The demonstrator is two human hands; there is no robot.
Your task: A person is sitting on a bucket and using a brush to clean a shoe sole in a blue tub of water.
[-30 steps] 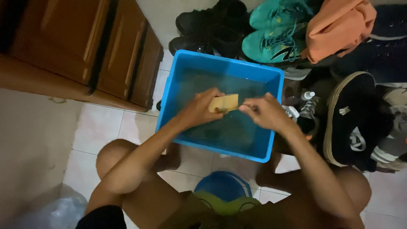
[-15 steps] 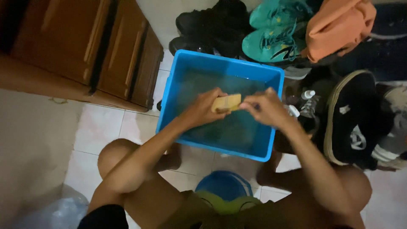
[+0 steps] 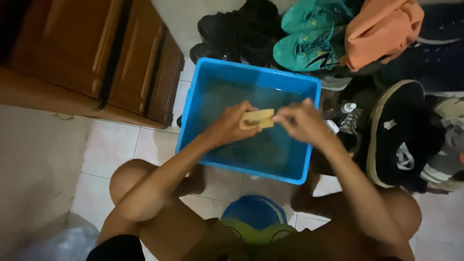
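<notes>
Two hands, left hand and right hand, are kept clamped on a yellow block, barely shifted, above the blue tub centre; rims stay well apart.

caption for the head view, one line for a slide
Left hand holds a tan block over a blue tub of water, right hand at its end.

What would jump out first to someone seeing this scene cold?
The bright blue tub of water on the tiled floor, at the centre, draws the eye. Over it the left hand holds a small tan block, and the right hand meets it at its right end. Behind the tub lies a heap of shoes, with teal sneakers and an orange cloth at the top right.
</notes>
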